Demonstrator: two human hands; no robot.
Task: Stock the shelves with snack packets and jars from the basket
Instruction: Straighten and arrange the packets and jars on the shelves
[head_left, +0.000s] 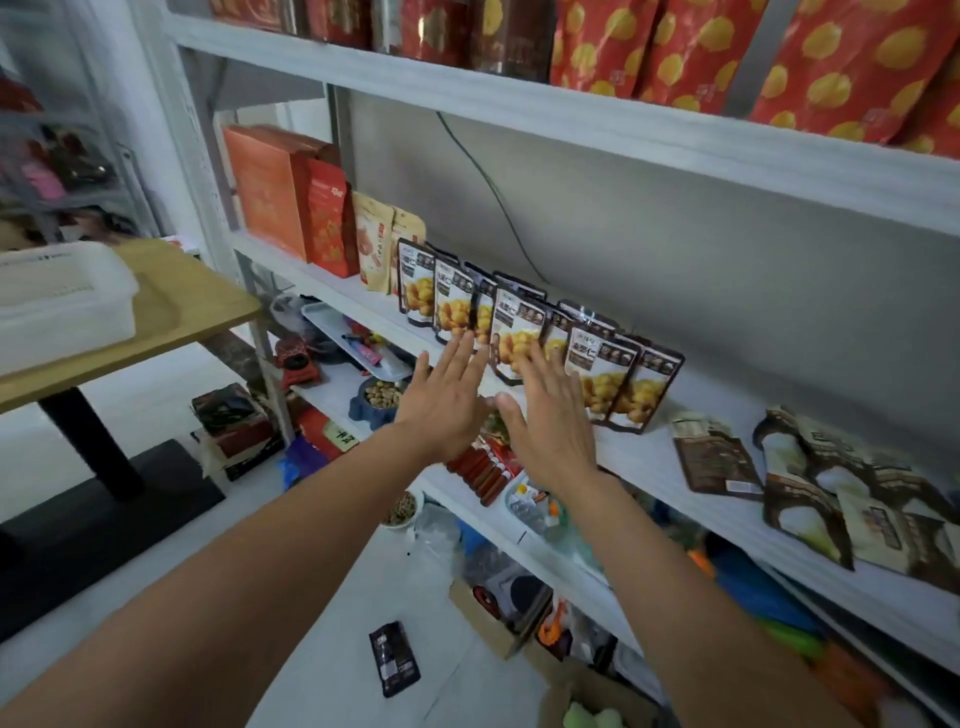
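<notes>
Two bare hands reach side by side toward the white middle shelf, head view only. Left hand: grip wide, fingers straight and spread, holding nothing. Right hand: grip wide too, fingers straight, holding nothing. Thumbs nearly meet between them. Fingertips of both reach the front of the row of dark stand-up snack packets with yellow chestnut print; actual contact cannot be told. That row stands upright along the shelf's front edge, packets overlapping one another. Right of the row, well apart, dark-and-cream flat packets lie in a loose pile on the same shelf. Left of the row stand tan paper pouches, a red packet and an orange cardboard box. Top shelf carries red pouches with yellow dots. White plastic basket sits on the wooden desk at far left, contents not visible. One small black packet lies on the floor between the forearms. Blue bowl of nuts sits on the lower shelf.
</notes>
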